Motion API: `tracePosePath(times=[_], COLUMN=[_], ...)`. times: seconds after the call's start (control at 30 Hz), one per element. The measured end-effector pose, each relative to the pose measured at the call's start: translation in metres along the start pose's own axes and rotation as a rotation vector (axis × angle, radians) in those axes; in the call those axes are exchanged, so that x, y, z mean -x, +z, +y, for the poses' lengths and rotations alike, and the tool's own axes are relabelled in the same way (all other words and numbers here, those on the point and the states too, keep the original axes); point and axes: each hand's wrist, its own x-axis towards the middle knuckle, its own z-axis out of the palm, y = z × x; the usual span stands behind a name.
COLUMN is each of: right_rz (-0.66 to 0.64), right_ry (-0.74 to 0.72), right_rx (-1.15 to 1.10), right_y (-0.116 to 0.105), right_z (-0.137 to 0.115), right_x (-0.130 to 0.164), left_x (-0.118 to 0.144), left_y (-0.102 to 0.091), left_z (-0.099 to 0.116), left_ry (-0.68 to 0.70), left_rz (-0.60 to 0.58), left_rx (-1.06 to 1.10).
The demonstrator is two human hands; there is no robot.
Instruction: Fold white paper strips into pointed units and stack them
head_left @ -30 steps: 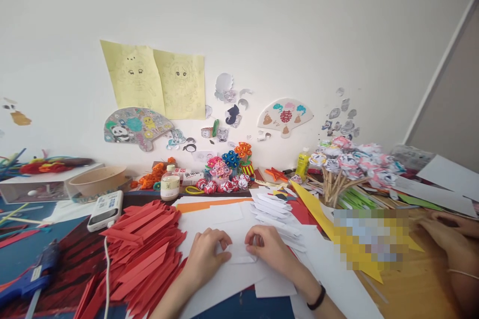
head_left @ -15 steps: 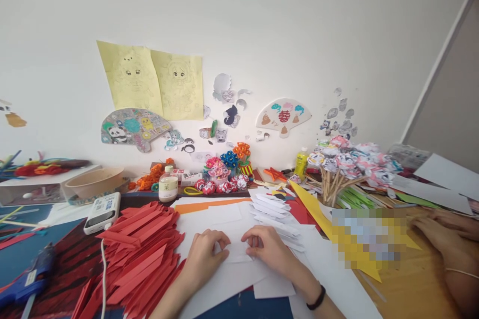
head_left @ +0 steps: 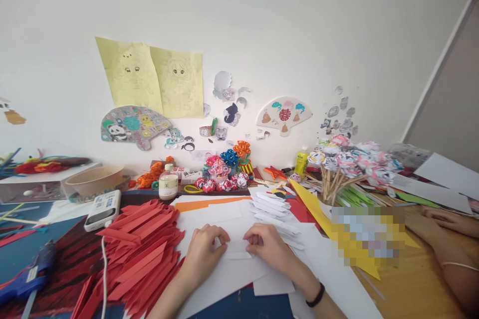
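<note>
My left hand [head_left: 204, 251] and my right hand [head_left: 270, 246] both pinch a small folded white paper strip [head_left: 236, 249] lying on white sheets [head_left: 224, 279] at the table's middle front. Fingers of both hands press on its ends. A black band circles my right wrist. A stack of folded white strips [head_left: 272, 209] lies just behind my right hand. A large heap of folded red strips [head_left: 144, 249] spreads to the left of my left hand.
A power bank [head_left: 103, 209] with a white cable, a blue glue gun [head_left: 28, 276], a bowl [head_left: 95, 179] and a small bottle [head_left: 168, 185] stand left. Paper flowers on sticks [head_left: 348, 164] and yellow paper [head_left: 318, 214] sit right. Another person's hands [head_left: 437, 227] rest at far right.
My hands have stayed on the white strip, fingers shifting slightly along it. The view has drifted a little. The other person's hands have moved slightly at the right.
</note>
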Motion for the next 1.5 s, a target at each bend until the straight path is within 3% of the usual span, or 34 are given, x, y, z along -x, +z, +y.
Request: tracePosePath(times=[0.2,0.53,0.77,0.93,1.3,1.5], right_rz=[0.038,-0.004,-0.001,-0.020,-0.037,-0.016], right_ry=[-0.071,-0.294,-0.419,-0.423,-0.464,-0.401], right_rx=[0.096,0.241,0.355,0.389,0.495,0.482], right_y=[0.000,0.000,0.001,0.003,0.008,0.009], right_z=[-0.004,-0.003,0.000,-0.006,-0.001,-0.001], right_x=[0.000,0.002,0.003,0.006,0.005,0.006], left_x=[0.001,0.003,0.002,0.001,0.001,-0.001], left_y=[0.000,-0.008,0.007,0.010,0.009,0.009], left_z=[0.003,0.006,-0.005,-0.008,-0.007,-0.006], left_ry=[0.103,0.285,0.475,0.542,0.609,0.623], left_rz=[-0.023,-0.041,0.050,0.077,-0.012,-0.024], left_rx=[-0.078,-0.229,-0.373,-0.438,-0.555,-0.606])
